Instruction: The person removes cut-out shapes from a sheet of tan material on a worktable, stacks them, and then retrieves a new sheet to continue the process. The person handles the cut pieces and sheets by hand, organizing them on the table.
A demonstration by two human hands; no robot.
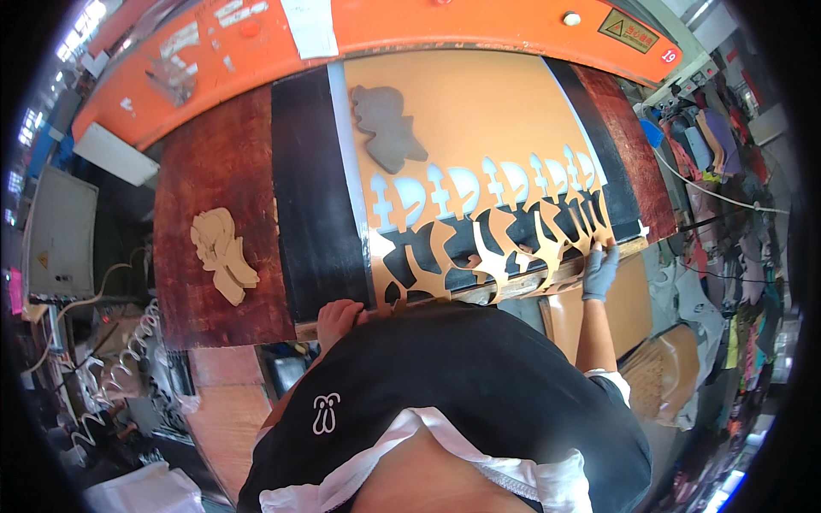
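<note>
A tan-orange sheet (479, 94) lies across the black work surface (316, 197). Rows of cut-out openings run through its near part, which ends in thin, curving strips. My right hand (601, 272), in a grey glove, has its fingertips closed on the sheet's near right corner. At the table's front edge rests my bare left hand (339, 319), its fingers curled; whatever they grip is hidden by the edge and my body. A dark grey, irregularly shaped cutting die (386, 126) sits on the sheet's far left part. Pale cut pieces (224, 255) lie piled to the left.
An orange machine beam (385, 30) spans the far side above the table. Reddish-brown boards (184, 184) flank the black surface. Several tan sheets (667, 368) lie below the table at right, near hanging coloured scraps (710, 145). A grey cabinet (64, 231) stands at left.
</note>
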